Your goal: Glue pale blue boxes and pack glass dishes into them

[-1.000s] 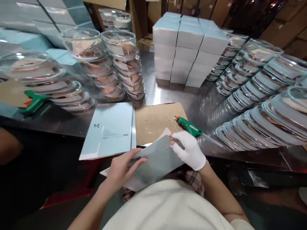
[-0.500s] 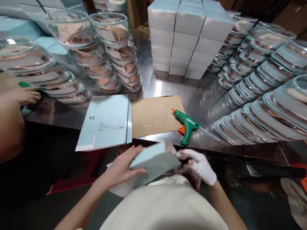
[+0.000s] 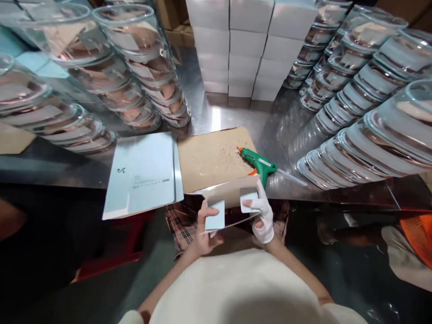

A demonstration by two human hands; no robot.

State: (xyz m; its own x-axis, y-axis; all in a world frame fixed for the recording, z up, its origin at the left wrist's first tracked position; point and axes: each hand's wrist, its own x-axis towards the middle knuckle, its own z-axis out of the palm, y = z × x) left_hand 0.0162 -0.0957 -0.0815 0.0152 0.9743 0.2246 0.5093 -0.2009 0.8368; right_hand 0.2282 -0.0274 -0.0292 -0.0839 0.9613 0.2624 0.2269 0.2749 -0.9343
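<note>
Between my two hands, over my lap, is a light-blue paper box [image 3: 232,191], opened out so its pale inner side and two small end flaps show. My bare left hand [image 3: 204,229] grips it by the left flap, fingers folded over the edge. On the other side my right hand [image 3: 265,218], in a white glove, pinches the right flap. Just beyond, a green hot glue gun [image 3: 258,161] lies on its side on a brown cardboard sheet [image 3: 205,159], its handle partly behind the box. Left of the sheet rests a stack of flat light-blue boxes [image 3: 145,162].
Stacked glass containers [image 3: 135,67] line the left of the metal table [image 3: 216,108], with more glass stacks [image 3: 364,135] on the right. A block of white boxes [image 3: 246,54] stands at the back. Another person's clothed leg [image 3: 405,252] shows at far right.
The box has gone from folded flat to opened out, with its flaps showing. My right hand has taken hold of its right side. The co-worker's hand at the left has left the view.
</note>
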